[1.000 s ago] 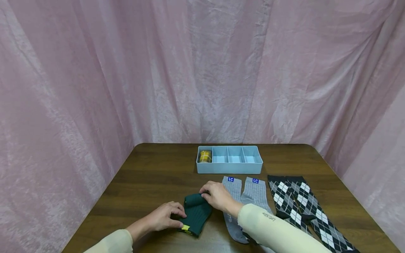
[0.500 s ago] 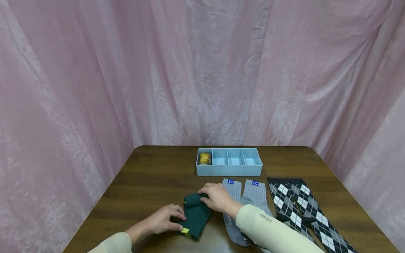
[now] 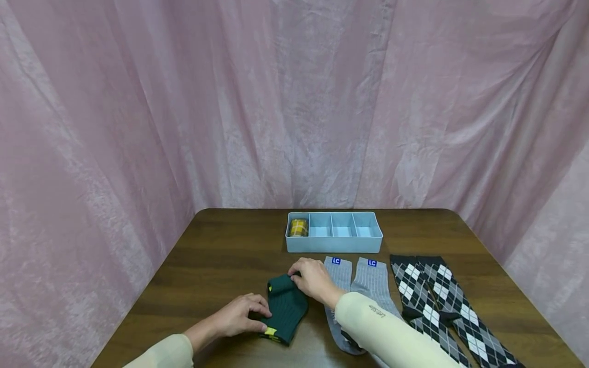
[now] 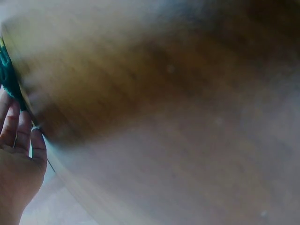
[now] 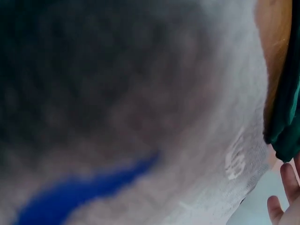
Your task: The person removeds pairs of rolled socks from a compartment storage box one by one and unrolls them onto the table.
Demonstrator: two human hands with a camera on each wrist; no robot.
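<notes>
Dark green ribbed socks [image 3: 287, 312] lie folded and stacked on the table, with yellow marks at the near end and at the far left corner. My left hand [image 3: 241, 314] rests at their near left edge, thumb beside the yellow mark. In the left wrist view the fingers of the left hand [image 4: 18, 140] look fairly straight against the green fabric [image 4: 8, 75]. At the far right corner my right hand [image 3: 313, 278] pinches the socks' edge between thumb and fingers. The right wrist view shows layered green fabric [image 5: 286, 122] by the right fingertips [image 5: 289, 180].
Grey socks [image 3: 371, 278] with blue LC labels lie under and beside my right forearm. Argyle socks [image 3: 442, 291] are stretched out farther right. Behind stands a light blue divided box [image 3: 333, 245], a yellow checked roll [image 3: 298, 228] in its left compartment. Pink curtain [image 3: 294, 102] hangs behind the table.
The rolled-over far end of the green socks now lies flatter, raised a little away from me by my right hand. My left hand has stayed almost in place.
</notes>
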